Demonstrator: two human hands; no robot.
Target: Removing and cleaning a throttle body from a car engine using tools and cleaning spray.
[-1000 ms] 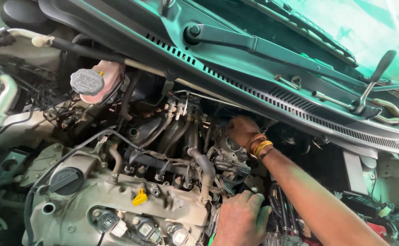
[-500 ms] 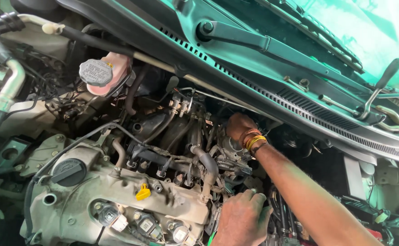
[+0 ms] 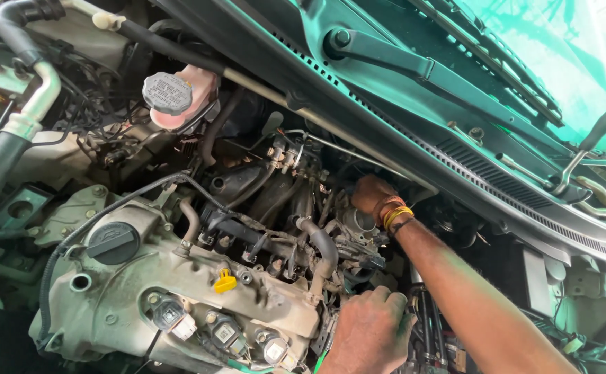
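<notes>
My right hand (image 3: pixel 371 193), with orange and yellow bands on the wrist, reaches deep into the car engine bay behind the metal throttle body (image 3: pixel 353 225). Its fingers are hidden among hoses and parts. My left hand (image 3: pixel 371 331) is curled low at the right end of the grey engine cover (image 3: pixel 178 277), pressed against dark hoses and wiring. What its fingers hold is hidden. A black curved hose (image 3: pixel 322 244) runs between the two hands.
A pink reservoir with a grey cap (image 3: pixel 168 92) sits at the upper left. On the engine cover are a black oil filler cap (image 3: pixel 112 242) and a yellow dipstick handle (image 3: pixel 225 281). The wiper arm (image 3: pixel 414 62) and cowl cross above.
The view has shifted, so the engine sits further right and higher in the picture. Both hands stay at the same spots on the engine.
</notes>
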